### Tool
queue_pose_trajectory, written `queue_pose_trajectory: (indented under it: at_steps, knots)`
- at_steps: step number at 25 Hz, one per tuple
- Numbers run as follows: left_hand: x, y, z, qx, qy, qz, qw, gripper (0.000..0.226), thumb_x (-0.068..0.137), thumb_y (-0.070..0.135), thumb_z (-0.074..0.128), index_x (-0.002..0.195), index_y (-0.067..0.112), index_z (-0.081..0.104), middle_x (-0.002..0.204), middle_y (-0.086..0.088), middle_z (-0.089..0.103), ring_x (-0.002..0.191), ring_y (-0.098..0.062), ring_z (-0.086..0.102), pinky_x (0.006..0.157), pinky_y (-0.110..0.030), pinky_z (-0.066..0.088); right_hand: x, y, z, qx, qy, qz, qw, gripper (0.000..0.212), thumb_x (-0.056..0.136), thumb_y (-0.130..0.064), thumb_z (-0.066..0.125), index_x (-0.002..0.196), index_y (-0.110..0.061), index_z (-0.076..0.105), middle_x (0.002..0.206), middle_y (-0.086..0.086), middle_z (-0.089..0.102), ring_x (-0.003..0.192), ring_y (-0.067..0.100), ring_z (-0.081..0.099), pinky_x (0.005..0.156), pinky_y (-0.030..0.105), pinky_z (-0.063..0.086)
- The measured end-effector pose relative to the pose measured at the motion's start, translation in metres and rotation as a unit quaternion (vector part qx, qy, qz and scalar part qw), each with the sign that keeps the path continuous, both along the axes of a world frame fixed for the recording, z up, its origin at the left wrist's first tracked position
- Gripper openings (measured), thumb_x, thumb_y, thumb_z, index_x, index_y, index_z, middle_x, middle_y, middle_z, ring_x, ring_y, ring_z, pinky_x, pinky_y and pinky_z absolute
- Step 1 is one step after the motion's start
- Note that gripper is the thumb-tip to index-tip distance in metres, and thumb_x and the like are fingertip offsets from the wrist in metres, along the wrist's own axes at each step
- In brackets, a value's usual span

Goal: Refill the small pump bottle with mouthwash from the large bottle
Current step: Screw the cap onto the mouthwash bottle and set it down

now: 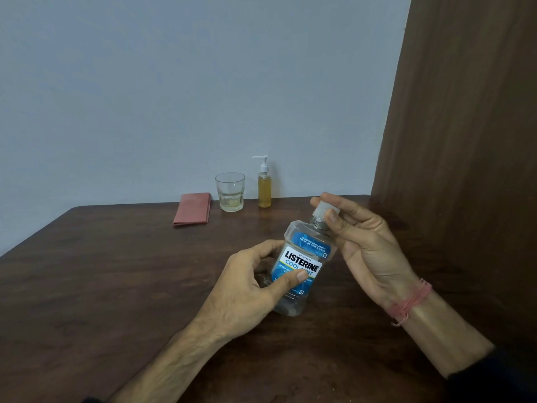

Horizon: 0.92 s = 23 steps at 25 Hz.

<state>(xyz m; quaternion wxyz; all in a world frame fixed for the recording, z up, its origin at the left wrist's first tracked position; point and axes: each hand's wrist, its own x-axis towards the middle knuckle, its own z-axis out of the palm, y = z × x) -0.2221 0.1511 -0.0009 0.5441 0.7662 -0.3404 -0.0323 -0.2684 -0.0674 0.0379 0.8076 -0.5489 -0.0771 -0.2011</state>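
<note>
On the table (116, 286) your left hand (250, 283) grips the tilted large bottle (305, 266) around its body while your right hand (363, 242) pinches its cap (322, 212), and the pump bottle (264, 184) stands by the wall beside a glass (230, 191) and cloth (192, 212).

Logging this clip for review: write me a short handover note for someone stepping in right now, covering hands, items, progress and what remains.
Left hand: grips the body of the large clear blue-labelled mouthwash bottle, tilted on the dark wooden table.
Right hand: fingers pinch its clear cap.
Small pump bottle of yellow liquid stands at the wall, pump on, beside a clear glass tumbler and folded pink cloth.
Done: large bottle in hand.
Left: uncap, remove pump, pour, reclose both.
</note>
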Motion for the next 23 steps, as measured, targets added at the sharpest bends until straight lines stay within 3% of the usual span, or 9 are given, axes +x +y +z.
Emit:
queue_pose_trajectory:
  at_steps: [4, 12, 14, 17, 19, 21, 23]
  knots:
    - [0.002, -0.001, -0.003, 0.000, 0.001, 0.006, 1.000, 0.052, 0.087, 0.062, 0.078, 0.136, 0.045, 0.073, 0.131, 0.031, 0.079, 0.125, 0.009, 0.074, 0.099, -0.026, 0.067, 0.002, -0.002, -0.003, -0.002, 0.001, -0.001, 1.000, 0.035, 0.073, -0.023, 0.084, 0.107, -0.022, 0.087, 0.133, 0.012, 0.077, 0.119, 0.015, 0.074, 0.089, 0.025, 0.062]
    - [0.001, -0.002, -0.001, 0.003, -0.014, 0.032, 0.999, 0.052, 0.080, 0.068, 0.079, 0.128, 0.050, 0.074, 0.123, 0.035, 0.080, 0.116, 0.011, 0.075, 0.095, -0.023, 0.067, 0.002, -0.004, -0.004, -0.001, -0.017, -0.009, 1.000, 0.031, 0.077, -0.015, 0.079, 0.107, -0.023, 0.087, 0.129, 0.010, 0.079, 0.118, 0.015, 0.075, 0.089, 0.023, 0.062]
    - [0.003, -0.001, -0.001, 0.008, -0.026, 0.049, 0.998, 0.052, 0.078, 0.070, 0.081, 0.126, 0.050, 0.076, 0.120, 0.034, 0.080, 0.112, 0.011, 0.074, 0.089, -0.018, 0.064, 0.002, -0.004, -0.003, -0.002, -0.022, 0.000, 1.000, 0.043, 0.080, -0.012, 0.077, 0.122, -0.023, 0.082, 0.130, 0.010, 0.079, 0.120, 0.017, 0.075, 0.093, 0.025, 0.062]
    - [0.007, 0.001, -0.002, -0.001, -0.035, 0.075, 0.997, 0.045, 0.081, 0.063, 0.089, 0.121, 0.047, 0.080, 0.111, 0.030, 0.081, 0.097, 0.008, 0.071, 0.075, -0.016, 0.057, 0.004, -0.003, -0.008, -0.027, 0.005, 0.055, 0.998, 0.072, 0.083, -0.007, 0.077, 0.151, -0.025, 0.059, 0.139, 0.010, 0.074, 0.130, 0.022, 0.070, 0.109, 0.036, 0.057]
    - [0.011, 0.001, -0.006, -0.023, -0.024, 0.087, 0.996, 0.047, 0.079, 0.057, 0.094, 0.123, 0.043, 0.082, 0.108, 0.023, 0.084, 0.096, 0.001, 0.075, 0.079, -0.024, 0.062, 0.005, 0.001, -0.017, -0.084, 0.049, 0.083, 0.992, 0.078, 0.080, -0.003, 0.083, 0.152, -0.021, 0.057, 0.139, 0.009, 0.074, 0.134, 0.026, 0.068, 0.112, 0.042, 0.055]
    - [0.015, 0.001, -0.010, -0.030, -0.009, 0.089, 0.996, 0.053, 0.077, 0.052, 0.099, 0.126, 0.042, 0.082, 0.111, 0.016, 0.086, 0.101, -0.010, 0.081, 0.088, -0.039, 0.071, 0.006, 0.004, -0.025, -0.187, 0.096, 0.081, 0.974, 0.071, 0.078, -0.002, 0.089, 0.143, -0.017, 0.065, 0.132, 0.006, 0.078, 0.130, 0.023, 0.070, 0.110, 0.042, 0.057]
    - [0.019, 0.002, -0.014, -0.020, -0.008, 0.085, 0.996, 0.056, 0.077, 0.045, 0.103, 0.128, 0.042, 0.082, 0.113, 0.014, 0.087, 0.105, -0.014, 0.083, 0.091, -0.045, 0.072, 0.007, 0.004, -0.030, -0.237, 0.129, 0.068, 0.960, 0.061, 0.075, -0.005, 0.094, 0.132, -0.015, 0.074, 0.124, 0.004, 0.081, 0.123, 0.019, 0.074, 0.111, 0.043, 0.057]
